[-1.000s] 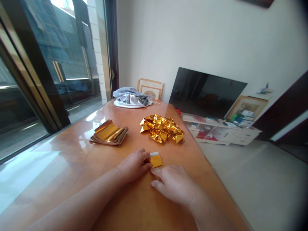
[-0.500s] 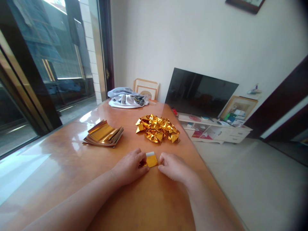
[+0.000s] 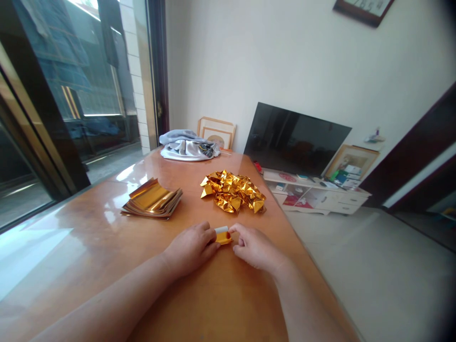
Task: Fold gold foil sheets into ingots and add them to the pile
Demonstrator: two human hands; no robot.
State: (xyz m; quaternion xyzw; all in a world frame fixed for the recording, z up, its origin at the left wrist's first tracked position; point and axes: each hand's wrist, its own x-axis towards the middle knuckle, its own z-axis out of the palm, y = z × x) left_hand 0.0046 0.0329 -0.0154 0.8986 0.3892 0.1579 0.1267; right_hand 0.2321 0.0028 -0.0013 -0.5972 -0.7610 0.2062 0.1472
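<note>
A small folded sheet of gold foil paper with a pale strip along its far edge lies on the table between my hands. My left hand is closed on its left end, thumb at the near side and fingers at the far side. My right hand is at the right end, index fingertip pressed on the paper near the pale strip, thumb and other fingers curled in. Beyond the hands sits a heap of folded gold foil pieces. A stack of flat gold foil sheets lies to the left.
The glossy wooden table has its right edge close to my right forearm. Bundled grey cloth rests at the far end. A television and a low white cabinet stand beyond, with a glass door on the left.
My right index finger has moved left and away from me onto the paper's right end. The visible gold part of the paper looks narrower and bent. The left hand keeps its hold.
</note>
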